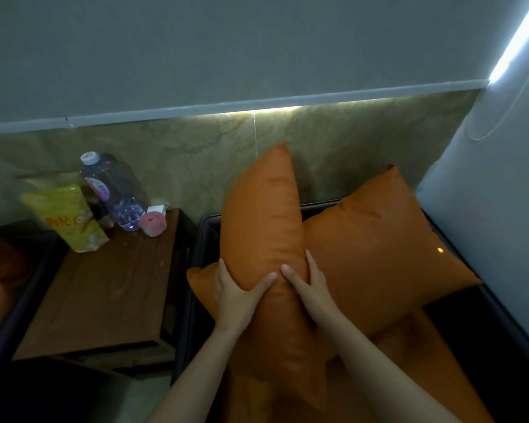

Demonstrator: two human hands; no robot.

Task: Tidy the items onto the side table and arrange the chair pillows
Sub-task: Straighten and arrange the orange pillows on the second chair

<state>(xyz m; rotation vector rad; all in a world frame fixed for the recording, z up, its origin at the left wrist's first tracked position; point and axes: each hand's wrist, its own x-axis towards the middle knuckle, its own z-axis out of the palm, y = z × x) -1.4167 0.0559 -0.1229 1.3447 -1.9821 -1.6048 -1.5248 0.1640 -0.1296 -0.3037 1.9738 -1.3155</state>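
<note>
An orange pillow (pixel 264 215) stands on edge in the dark chair (pixel 206 230), held from both sides. My left hand (pixel 237 293) grips its left face and my right hand (pixel 309 288) grips its right face, thumbs almost meeting on the front. A second orange pillow (pixel 379 248) leans against the chair's back right, touching the first. On the wooden side table (pixel 104 288) at the left stand a yellow snack bag (pixel 69 219), a clear water bottle (pixel 113 190) and a pink roll (pixel 152 223), with a small white box (pixel 158 210) behind it.
A marble wall panel (pixel 196 166) runs behind the table and chair under a lit strip. A pale padded panel (pixel 486 190) rises at the right. The orange seat cushion (pixel 409 377) shows below the pillows. Another dark chair edge (pixel 9 315) lies at the far left.
</note>
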